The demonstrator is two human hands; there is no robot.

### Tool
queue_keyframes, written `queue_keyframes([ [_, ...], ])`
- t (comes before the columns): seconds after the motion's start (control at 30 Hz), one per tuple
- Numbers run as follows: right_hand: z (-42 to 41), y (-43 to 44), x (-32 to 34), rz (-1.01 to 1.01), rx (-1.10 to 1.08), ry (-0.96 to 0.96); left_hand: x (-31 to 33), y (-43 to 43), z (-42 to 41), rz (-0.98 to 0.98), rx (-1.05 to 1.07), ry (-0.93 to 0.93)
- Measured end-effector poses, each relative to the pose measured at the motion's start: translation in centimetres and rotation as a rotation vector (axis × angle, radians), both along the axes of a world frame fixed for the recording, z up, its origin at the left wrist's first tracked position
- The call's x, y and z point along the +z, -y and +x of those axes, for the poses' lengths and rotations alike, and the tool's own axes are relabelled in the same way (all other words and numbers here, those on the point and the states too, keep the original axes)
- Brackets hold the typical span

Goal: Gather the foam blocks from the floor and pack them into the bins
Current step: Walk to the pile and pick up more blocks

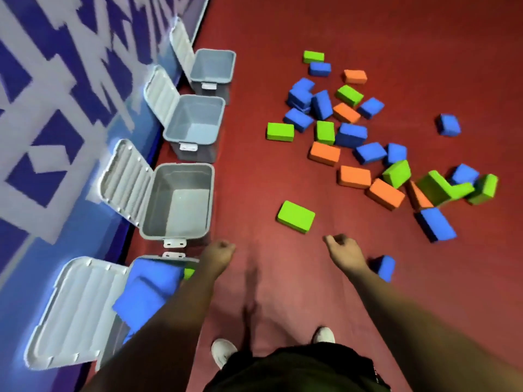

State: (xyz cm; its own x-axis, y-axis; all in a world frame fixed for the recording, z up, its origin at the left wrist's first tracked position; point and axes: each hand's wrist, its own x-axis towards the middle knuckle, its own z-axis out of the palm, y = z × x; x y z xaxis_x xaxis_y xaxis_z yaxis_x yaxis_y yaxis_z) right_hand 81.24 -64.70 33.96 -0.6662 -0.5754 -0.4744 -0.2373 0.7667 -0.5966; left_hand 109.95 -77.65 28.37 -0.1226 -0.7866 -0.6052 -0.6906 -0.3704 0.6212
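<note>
Though loose-curled, left grip (pixel 219 251), right grip (pixel 343 248) empty.

Floor (pixel 368 29): dark red, matt covering that fills the centre and right of the view. A soft dark shadow streak (pixel 250 301) runs up from its bottom edge.
Wall (pixel 56 114): stands along the floor's left edge. Blue with large white block graphics, blurred and unreadable.
Shoes, two, white: left shoe (pixel 223 352) and right shoe (pixel 324 335), both flat on the floor near its bottom edge.
Garment (pixel 297 372): black, at the bottom edge, partly covering the shoes.
</note>
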Motion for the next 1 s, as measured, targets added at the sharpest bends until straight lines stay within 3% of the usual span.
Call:
queue_keyframes([
  [0.17,-8.9,-9.4,-1.0,-0.008,-0.21,0.052,3.8,-5.4,-13.4,0.001,-0.315,0.102],
  [0.53,-28.5,-25.1,-3.2,0.056,-0.42,0.116,3.4,-17.2,-41.8,-0.056,-0.676,0.079],
  [0.73,-36.2,-27.4,-5.4,0.101,-0.502,0.168,0.2,-17.5,-51.5,-0.009,-0.786,0.1],
  [1.0,-46.5,-23.4,-12.4,0.191,-0.508,0.216,-8.5,-12.5,-65.3,0.033,-0.924,0.2],
])
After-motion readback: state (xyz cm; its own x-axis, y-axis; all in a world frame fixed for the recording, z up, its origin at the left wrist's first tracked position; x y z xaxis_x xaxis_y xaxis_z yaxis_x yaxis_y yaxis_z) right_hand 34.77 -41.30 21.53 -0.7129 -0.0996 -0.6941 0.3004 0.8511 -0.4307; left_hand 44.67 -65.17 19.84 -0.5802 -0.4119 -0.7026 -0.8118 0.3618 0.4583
